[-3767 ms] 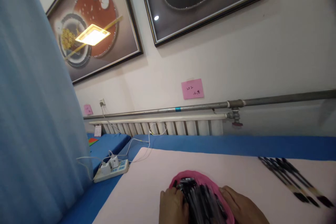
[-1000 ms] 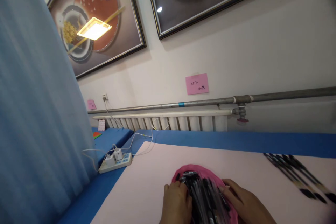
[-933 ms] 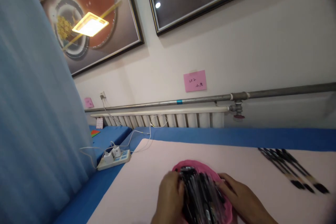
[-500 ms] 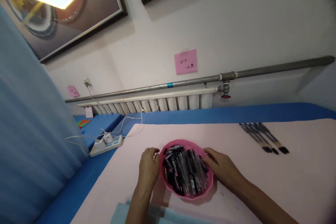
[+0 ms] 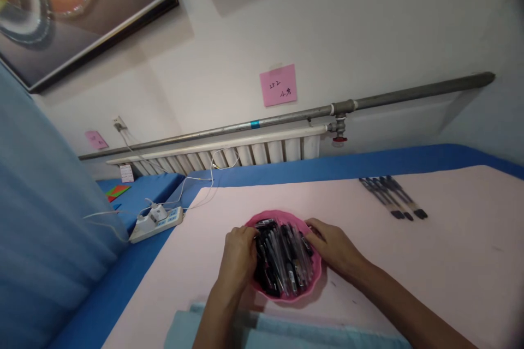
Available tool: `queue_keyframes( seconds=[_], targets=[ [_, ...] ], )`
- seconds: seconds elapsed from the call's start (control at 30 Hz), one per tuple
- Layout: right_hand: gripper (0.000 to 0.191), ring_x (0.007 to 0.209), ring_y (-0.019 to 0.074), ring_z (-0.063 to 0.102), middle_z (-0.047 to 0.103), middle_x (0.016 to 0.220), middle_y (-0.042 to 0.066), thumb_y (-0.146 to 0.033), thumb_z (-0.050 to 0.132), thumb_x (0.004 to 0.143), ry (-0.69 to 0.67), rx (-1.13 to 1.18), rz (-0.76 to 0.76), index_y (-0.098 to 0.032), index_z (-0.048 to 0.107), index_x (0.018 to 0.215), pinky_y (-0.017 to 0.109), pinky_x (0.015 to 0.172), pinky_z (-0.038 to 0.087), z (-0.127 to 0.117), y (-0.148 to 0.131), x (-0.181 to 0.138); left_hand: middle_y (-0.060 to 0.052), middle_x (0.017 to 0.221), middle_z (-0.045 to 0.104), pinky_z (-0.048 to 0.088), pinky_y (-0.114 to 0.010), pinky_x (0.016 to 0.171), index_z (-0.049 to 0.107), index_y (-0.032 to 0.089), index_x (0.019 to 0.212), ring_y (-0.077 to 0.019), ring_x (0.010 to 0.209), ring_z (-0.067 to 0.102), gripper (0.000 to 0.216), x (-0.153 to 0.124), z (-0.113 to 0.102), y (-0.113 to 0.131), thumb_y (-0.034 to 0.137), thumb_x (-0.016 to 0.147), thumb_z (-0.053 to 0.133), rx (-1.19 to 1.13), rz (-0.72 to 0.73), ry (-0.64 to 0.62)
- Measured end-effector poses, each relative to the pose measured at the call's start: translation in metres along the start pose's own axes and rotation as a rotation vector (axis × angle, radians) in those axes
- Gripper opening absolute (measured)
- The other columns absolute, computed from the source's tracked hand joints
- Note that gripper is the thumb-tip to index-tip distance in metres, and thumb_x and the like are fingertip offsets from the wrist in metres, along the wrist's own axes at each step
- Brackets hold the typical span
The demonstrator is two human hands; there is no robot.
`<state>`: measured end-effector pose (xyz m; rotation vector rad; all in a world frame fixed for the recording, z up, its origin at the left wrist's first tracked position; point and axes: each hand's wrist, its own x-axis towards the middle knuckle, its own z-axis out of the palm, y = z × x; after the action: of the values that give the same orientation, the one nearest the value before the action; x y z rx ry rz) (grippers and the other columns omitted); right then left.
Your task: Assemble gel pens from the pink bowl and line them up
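Observation:
A round pink plastic basket (image 5: 289, 299) with a wavy rim stands on the pink sheet before me. It is full of pen parts (image 5: 282, 256): black caps, clear barrels and dark pieces, lying mostly lengthwise. My left hand (image 5: 239, 253) reaches over the left rim, its fingers curled down at the pens; their tips are hidden, so what they grip does not show. At the right rim, my right hand (image 5: 333, 245) is closed on the basket's edge, thumb on the inner side. Several assembled-looking black pens (image 5: 393, 199) lie side by side at the right back.
The pink sheet (image 5: 196, 262) covers a blue table (image 5: 344, 164). Light blue cloth (image 5: 270, 332) lies at the near edge. A white power strip (image 5: 158, 226) with plugs and cables sits at left, beside a blue curtain (image 5: 45, 229). Behind run a radiator (image 5: 266, 152) and a pipe (image 5: 286, 118).
My left hand has moved from outside the basket's left rim to over it, fingers now at the pens. My right hand stays on the right rim. The view has shifted slightly.

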<state>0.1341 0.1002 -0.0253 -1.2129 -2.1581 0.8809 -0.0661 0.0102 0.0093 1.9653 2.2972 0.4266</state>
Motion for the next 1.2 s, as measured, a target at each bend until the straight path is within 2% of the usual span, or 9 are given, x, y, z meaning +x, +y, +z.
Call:
queue_keyframes(
  seconds=[0.1, 0.2, 0.4, 0.6, 0.77, 0.83, 0.97, 1.07, 1.2],
  targets=[
    [0.028, 0.069, 0.0167, 0.058, 0.068, 0.079, 0.003, -0.028, 0.039, 0.08, 0.006, -0.003, 0.0, -0.018, 0.062, 0.092, 0.024, 0.061, 0.039, 0.0, 0.0, 0.0, -0.005, 0.095, 0.066, 0.035, -0.033, 0.082, 0.064, 0.02, 0.091, -0.0217, 0.093, 0.054, 0.033, -0.001, 0.001, 0.006, 0.007, 0.075, 0.038, 0.118, 0.016, -0.087],
    [0.026, 0.069, 0.0171, 0.058, 0.068, 0.079, 0.003, -0.03, 0.04, 0.08, 0.007, 0.002, -0.004, -0.019, 0.062, 0.09, 0.024, 0.061, 0.039, 0.001, 0.001, 0.0, -0.007, 0.096, 0.065, 0.034, -0.034, 0.08, 0.063, 0.018, 0.09, -0.0232, 0.094, 0.053, 0.032, -0.002, 0.001, 0.007, 0.006, 0.072, 0.039, 0.158, 0.017, -0.115],
    [0.024, 0.068, 0.0171, 0.058, 0.067, 0.076, 0.003, -0.029, 0.041, 0.081, 0.008, -0.003, -0.007, -0.019, 0.062, 0.088, 0.025, 0.061, 0.039, 0.002, 0.003, 0.001, -0.008, 0.101, 0.062, 0.033, -0.036, 0.083, 0.061, 0.019, 0.095, -0.024, 0.098, 0.051, 0.031, -0.001, 0.004, 0.007, 0.009, 0.071, 0.045, 0.074, 0.005, -0.097],
    [0.022, 0.066, 0.0163, 0.058, 0.066, 0.074, 0.002, -0.027, 0.042, 0.08, 0.026, -0.018, -0.006, -0.02, 0.061, 0.086, 0.025, 0.06, 0.039, 0.003, 0.003, -0.001, -0.009, 0.102, 0.06, 0.032, -0.038, 0.084, 0.064, 0.021, 0.092, -0.0258, 0.101, 0.049, 0.03, -0.004, 0.01, 0.015, 0.012, 0.067, 0.051, 0.043, 0.071, -0.072],
    [0.022, 0.071, 0.0166, 0.057, 0.064, 0.079, 0.003, -0.027, 0.041, 0.081, 0.111, -0.063, 0.016, -0.019, 0.059, 0.091, 0.026, 0.063, 0.04, -0.003, -0.009, -0.002, -0.008, 0.093, 0.065, 0.031, -0.039, 0.083, 0.064, 0.02, 0.087, -0.0241, 0.094, 0.054, 0.024, -0.006, 0.01, 0.023, 0.017, 0.078, 0.042, 0.057, 0.033, -0.064],
    [0.02, 0.073, 0.0166, 0.055, 0.062, 0.08, 0.004, -0.026, 0.04, 0.081, 0.14, -0.084, 0.007, -0.019, 0.059, 0.083, 0.027, 0.065, 0.039, -0.006, -0.016, -0.003, -0.01, 0.092, 0.066, 0.031, -0.04, 0.082, 0.064, 0.017, 0.086, -0.0257, 0.092, 0.055, 0.025, -0.006, 0.011, 0.026, 0.025, 0.081, 0.041, 0.084, -0.024, -0.052],
    [0.021, 0.076, 0.0183, 0.052, 0.06, 0.078, 0.006, -0.022, 0.043, 0.08, 0.118, -0.26, -0.104, -0.017, 0.058, 0.067, 0.029, 0.07, 0.037, -0.004, -0.029, -0.007, -0.014, 0.098, 0.065, 0.031, -0.044, 0.081, 0.065, 0.015, 0.089, -0.0304, 0.097, 0.053, 0.031, -0.007, 0.012, 0.032, 0.032, 0.083, 0.04, 0.163, -0.11, -0.042],
    [0.019, 0.083, 0.0217, 0.051, 0.062, 0.086, 0.009, -0.022, 0.046, 0.079, 0.097, -0.464, -0.193, -0.016, 0.062, 0.073, 0.033, 0.075, 0.037, 0.002, -0.034, -0.012, -0.014, 0.101, 0.064, 0.031, -0.045, 0.081, 0.067, 0.015, 0.088, -0.0312, 0.098, 0.052, 0.033, -0.008, 0.014, 0.035, 0.033, 0.083, 0.04, 0.175, -0.126, -0.068],
    [0.018, 0.095, 0.026, 0.049, 0.061, 0.101, 0.011, -0.023, 0.05, 0.077, 0.11, -0.501, -0.204, -0.014, 0.064, 0.083, 0.036, 0.082, 0.036, 0.011, -0.036, -0.016, -0.015, 0.1, 0.065, 0.031, -0.044, 0.083, 0.067, 0.014, 0.087, -0.0305, 0.097, 0.053, 0.034, -0.009, 0.016, 0.036, 0.036, 0.082, 0.041, 0.169, -0.151, -0.085]
  ],
)
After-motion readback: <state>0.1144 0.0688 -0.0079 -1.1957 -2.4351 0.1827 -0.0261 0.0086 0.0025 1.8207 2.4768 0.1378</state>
